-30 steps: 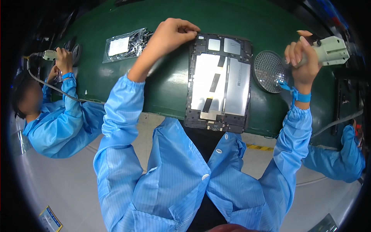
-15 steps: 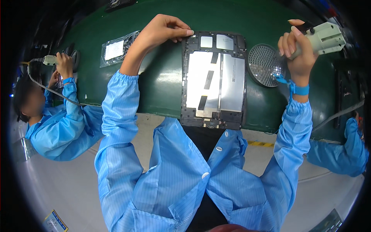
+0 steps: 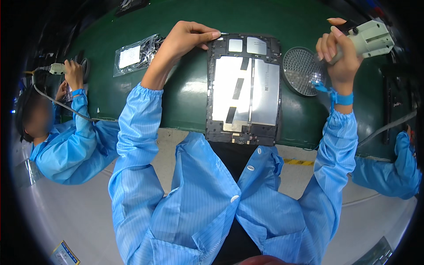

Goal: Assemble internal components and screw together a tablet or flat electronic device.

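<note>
An opened tablet point(image 3: 270, 92) lies upright before me on the green bench, its black frame and silvery inner plate showing. At its far left corner is my left hand point(image 3: 187, 39), thumb and forefinger closed on the edge. My right hand point(image 3: 342, 55) is raised to the right of the tablet, fingers wrapped round a pale green electric screwdriver point(image 3: 373, 39). The tool's tip is hidden or blurred by the hand. Just left of this hand sits a round dish with a dimpled bottom point(image 3: 300, 70). A blue band circles my right wrist.
Beyond my left forearm lies a clear plastic bag point(image 3: 137, 55) of dark small parts with a white label. A co-worker point(image 3: 66, 141) at left holds a similar corded tool point(image 3: 57, 68). Another person's blue sleeve point(image 3: 388, 174) shows at right. The green bench point(image 3: 185, 106) ends near my coat.
My left hand has shifted slightly down and right at the tablet's corner, its fingers more tucked in. The right hand with the screwdriver has moved slightly left.
</note>
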Demonstrator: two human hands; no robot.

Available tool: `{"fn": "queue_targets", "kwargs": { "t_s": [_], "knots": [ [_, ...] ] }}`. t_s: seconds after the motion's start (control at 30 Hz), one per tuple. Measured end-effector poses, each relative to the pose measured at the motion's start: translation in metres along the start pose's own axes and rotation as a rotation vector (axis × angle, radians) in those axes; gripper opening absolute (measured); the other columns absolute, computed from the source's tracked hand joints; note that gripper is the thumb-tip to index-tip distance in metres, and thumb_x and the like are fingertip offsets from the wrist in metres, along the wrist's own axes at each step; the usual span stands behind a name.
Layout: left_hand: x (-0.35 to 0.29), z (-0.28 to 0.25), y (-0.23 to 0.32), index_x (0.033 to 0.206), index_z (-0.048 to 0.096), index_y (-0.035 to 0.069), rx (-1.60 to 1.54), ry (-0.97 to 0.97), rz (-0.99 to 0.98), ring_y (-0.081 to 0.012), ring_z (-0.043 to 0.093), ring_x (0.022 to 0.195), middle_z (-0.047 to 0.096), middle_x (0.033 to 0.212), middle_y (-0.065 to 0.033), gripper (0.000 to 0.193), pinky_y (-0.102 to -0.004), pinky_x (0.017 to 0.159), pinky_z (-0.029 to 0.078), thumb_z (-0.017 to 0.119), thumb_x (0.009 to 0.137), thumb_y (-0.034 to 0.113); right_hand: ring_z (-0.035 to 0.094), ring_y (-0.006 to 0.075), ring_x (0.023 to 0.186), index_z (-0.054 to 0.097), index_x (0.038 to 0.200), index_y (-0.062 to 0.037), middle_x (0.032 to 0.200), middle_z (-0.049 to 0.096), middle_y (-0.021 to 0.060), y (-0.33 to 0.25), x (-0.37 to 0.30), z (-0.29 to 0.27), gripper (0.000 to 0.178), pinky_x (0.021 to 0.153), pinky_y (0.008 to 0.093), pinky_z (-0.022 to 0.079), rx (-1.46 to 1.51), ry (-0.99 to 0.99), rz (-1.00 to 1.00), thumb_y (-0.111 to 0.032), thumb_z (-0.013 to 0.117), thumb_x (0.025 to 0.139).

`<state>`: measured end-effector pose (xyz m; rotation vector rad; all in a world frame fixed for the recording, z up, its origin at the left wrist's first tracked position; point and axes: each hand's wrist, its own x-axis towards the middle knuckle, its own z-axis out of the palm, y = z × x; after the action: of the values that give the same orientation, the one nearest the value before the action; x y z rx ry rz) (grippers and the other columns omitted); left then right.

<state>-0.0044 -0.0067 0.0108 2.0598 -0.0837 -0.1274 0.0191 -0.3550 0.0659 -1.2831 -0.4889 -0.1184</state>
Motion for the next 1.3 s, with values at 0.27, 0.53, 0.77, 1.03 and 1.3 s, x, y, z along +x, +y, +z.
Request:
{"fn": "queue_targets", "kwargs": {
  "t_s": [0.27,0.53,0.77,1.03,1.3],
  "knots": [
    [-0.005,0.014,0.000,0.098,0.072,0.000,-0.063,0.081,-0.018,-0.0087,0.057,0.072,0.067,0.083,-0.0025,0.020,-0.0229,0.068,0.047,0.069,0.096,0.020,0.041,0.0145,0.045,0.061,0.106,0.0070,0.056,0.042,0.0041,0.001,0.003,-0.007,0.018,0.046,0.0324,0.039,0.090,-0.016,-0.045,-0.004,0.054,0.094],
    [-0.019,0.014,-0.002,0.099,0.070,-0.004,0.022,0.110,0.010,-0.0101,0.063,0.067,0.068,0.084,-0.0064,0.026,-0.0236,0.061,0.047,0.069,0.097,0.022,0.039,0.0130,0.044,0.057,0.110,0.0080,0.055,0.035,0.0013,0.004,0.006,0.000,0.023,0.046,0.0319,0.039,0.012,0.037,-0.001,-0.008,0.053,0.094],
    [-0.004,-0.002,-0.025,0.108,0.072,-0.009,-0.184,-0.069,0.250,-0.0181,0.071,0.070,0.070,0.095,-0.0149,0.031,-0.0262,0.066,0.059,0.068,0.097,0.019,0.040,0.0136,0.043,0.062,0.102,0.0029,0.055,0.037,0.0015,0.017,0.036,0.064,0.017,0.045,0.0324,0.039,0.097,-0.055,0.025,-0.013,0.060,0.096],
    [0.002,-0.005,-0.030,0.108,0.074,-0.006,-0.201,-0.137,0.257,-0.0139,0.067,0.060,0.069,0.084,-0.0114,0.029,-0.0251,0.054,0.054,0.070,0.095,0.019,0.037,0.0121,0.037,0.059,0.102,-0.0040,0.051,0.036,-0.0007,0.039,0.050,0.169,0.015,0.039,0.0300,0.039,0.122,-0.151,0.118,-0.019,0.057,0.101],
    [0.000,-0.007,-0.027,0.106,0.075,-0.004,-0.134,-0.142,0.263,-0.0112,0.058,0.050,0.072,0.078,-0.0098,0.026,-0.0263,0.049,0.049,0.069,0.094,0.018,0.034,0.0111,0.038,0.058,0.104,-0.0040,0.052,0.034,-0.0018,0.067,0.044,0.188,0.015,0.041,0.0290,0.039,0.169,-0.185,0.144,-0.019,0.055,0.102]
  ]
}}
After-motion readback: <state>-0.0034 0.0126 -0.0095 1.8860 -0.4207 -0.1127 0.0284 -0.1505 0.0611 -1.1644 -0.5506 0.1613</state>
